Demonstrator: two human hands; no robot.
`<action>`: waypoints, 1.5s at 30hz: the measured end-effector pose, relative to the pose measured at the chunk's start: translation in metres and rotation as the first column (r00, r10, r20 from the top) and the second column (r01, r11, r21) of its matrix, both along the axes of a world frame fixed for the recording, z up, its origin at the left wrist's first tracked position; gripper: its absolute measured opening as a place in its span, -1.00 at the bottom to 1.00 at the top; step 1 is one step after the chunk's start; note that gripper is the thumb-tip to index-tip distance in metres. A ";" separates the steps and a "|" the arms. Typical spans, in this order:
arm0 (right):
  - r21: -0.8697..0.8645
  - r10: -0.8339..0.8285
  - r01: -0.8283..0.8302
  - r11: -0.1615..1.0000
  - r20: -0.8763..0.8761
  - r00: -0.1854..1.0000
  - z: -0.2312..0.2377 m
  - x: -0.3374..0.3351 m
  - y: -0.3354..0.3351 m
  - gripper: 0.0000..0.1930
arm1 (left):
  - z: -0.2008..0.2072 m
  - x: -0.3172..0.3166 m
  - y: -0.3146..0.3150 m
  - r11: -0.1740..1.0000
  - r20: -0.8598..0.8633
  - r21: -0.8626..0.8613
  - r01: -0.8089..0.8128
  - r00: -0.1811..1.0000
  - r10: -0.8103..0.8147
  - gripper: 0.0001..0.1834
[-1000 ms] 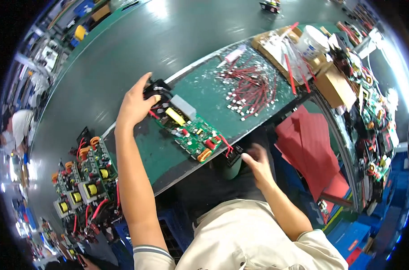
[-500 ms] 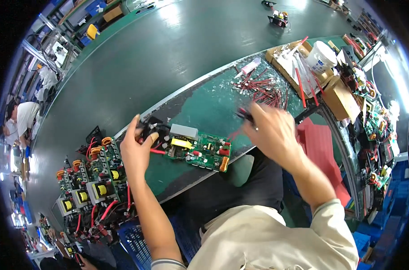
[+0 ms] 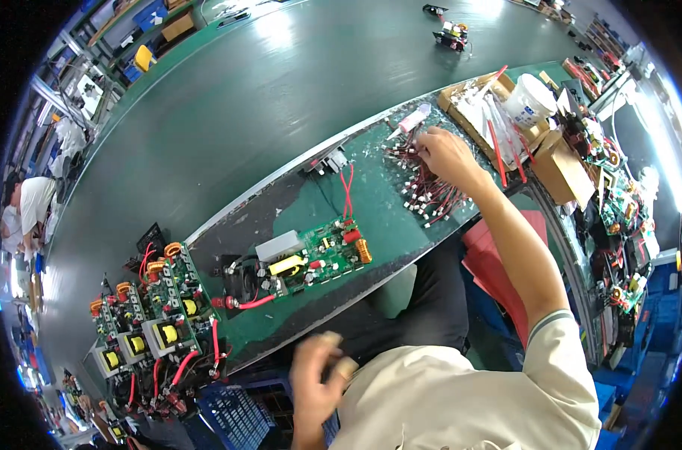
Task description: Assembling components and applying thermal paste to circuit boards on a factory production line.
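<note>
- Left of the green circuit board [image 3: 322, 255], see similar boards [image 3: 157, 307] in a row.
- Find that green board flat on the counter [image 3: 393, 225], just released by the left hand and now untouched.
- Below the board, note the left hand [image 3: 322, 375], dropped off the counter and blurred, fingers loosely parted, apparently empty.
- Above the board, see the grey-and-black part [image 3: 328, 160], now set down, with red wires [image 3: 348, 191] running to the board.
- Right of the board and well apart, see the right hand [image 3: 450, 157], newly in the cable pile [image 3: 435, 199], fingers narrowed; impossible to say whether pinching one. Judge work as shifted to cables.
</note>
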State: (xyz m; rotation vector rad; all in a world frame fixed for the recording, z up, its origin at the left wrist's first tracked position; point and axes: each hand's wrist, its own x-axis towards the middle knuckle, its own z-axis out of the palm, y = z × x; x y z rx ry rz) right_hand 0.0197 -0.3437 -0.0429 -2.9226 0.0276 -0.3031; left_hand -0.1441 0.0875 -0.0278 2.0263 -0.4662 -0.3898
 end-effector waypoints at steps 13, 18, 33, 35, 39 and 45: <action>0.668 -0.200 -0.032 0.744 0.268 0.943 0.068 -0.025 -0.015 -0.82 | -0.003 0.035 -0.042 0.881 -0.221 -0.270 0.390 0.865 -0.450 -0.52; 0.515 -0.127 -0.168 0.840 0.489 0.863 0.096 -0.034 0.027 -0.86 | -0.003 0.059 -0.067 0.850 -0.276 -0.526 0.016 0.943 -0.189 -0.53; 0.495 0.118 -0.481 0.723 0.597 0.793 0.032 -0.098 0.183 -0.75 | 0.010 0.117 -0.088 0.388 -0.529 -0.774 -0.501 0.848 0.038 -0.62; 0.999 -0.079 -0.037 0.032 0.039 0.996 0.027 -0.097 0.202 -0.75 | 0.014 0.115 -0.084 0.378 -0.550 -0.765 -0.522 0.834 0.038 -0.61; 0.970 0.094 0.009 -0.242 0.015 0.995 0.031 -0.077 0.202 -0.77 | 0.008 0.112 -0.067 0.408 -0.559 -0.750 -0.520 0.828 0.028 -0.59; 0.995 0.005 -0.044 -0.088 0.044 0.999 0.027 -0.063 0.206 -0.82 | 0.009 0.118 -0.051 0.757 0.096 -0.544 -0.361 0.870 0.484 -0.49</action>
